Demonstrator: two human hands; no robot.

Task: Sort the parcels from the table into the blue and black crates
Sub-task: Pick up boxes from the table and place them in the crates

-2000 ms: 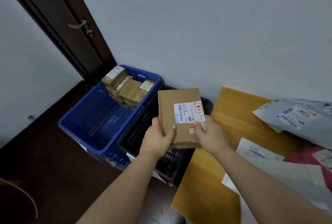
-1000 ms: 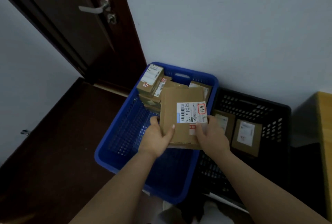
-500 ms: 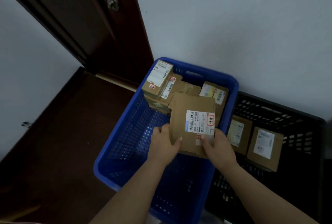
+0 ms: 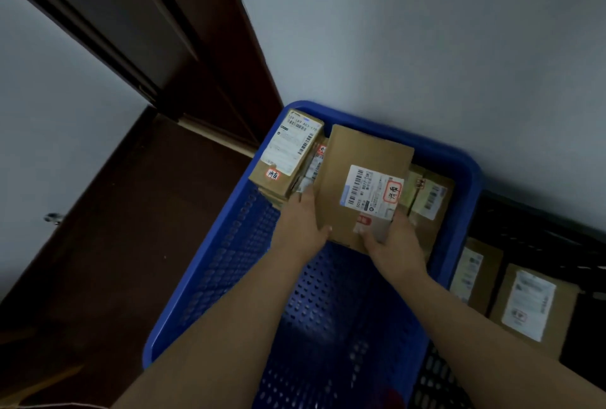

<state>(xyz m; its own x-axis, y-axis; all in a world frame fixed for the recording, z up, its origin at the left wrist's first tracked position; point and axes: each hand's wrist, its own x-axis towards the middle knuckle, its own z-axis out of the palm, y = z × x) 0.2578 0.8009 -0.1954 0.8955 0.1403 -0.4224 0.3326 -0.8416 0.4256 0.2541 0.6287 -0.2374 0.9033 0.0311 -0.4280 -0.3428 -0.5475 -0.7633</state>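
Observation:
A flat brown cardboard parcel [image 4: 357, 159] with a white shipping label and a red-ringed sticker is held over the far end of the blue crate [image 4: 229, 261]. My left hand [image 4: 303, 228] grips its near left edge and my right hand [image 4: 390, 246] grips its near right corner, thumb on top. Under and beside it several brown parcels are stacked against the crate's far wall, one [image 4: 287, 152] tilted at the far left. The black crate [image 4: 541, 231] stands to the right of the blue one with two labelled parcels [image 4: 531, 307] lying in it.
Both crates sit on a dark floor [image 4: 108, 244] against a pale wall [image 4: 426, 31]. A dark wooden door [image 4: 137, 14] with a metal fitting stands at the upper left. The near half of the blue crate shows its bare perforated bottom.
Both hands have carried the parcel from beside the table, leftward over the black crate, and down onto the stack at the far end of the blue crate. The view has swung left and down.

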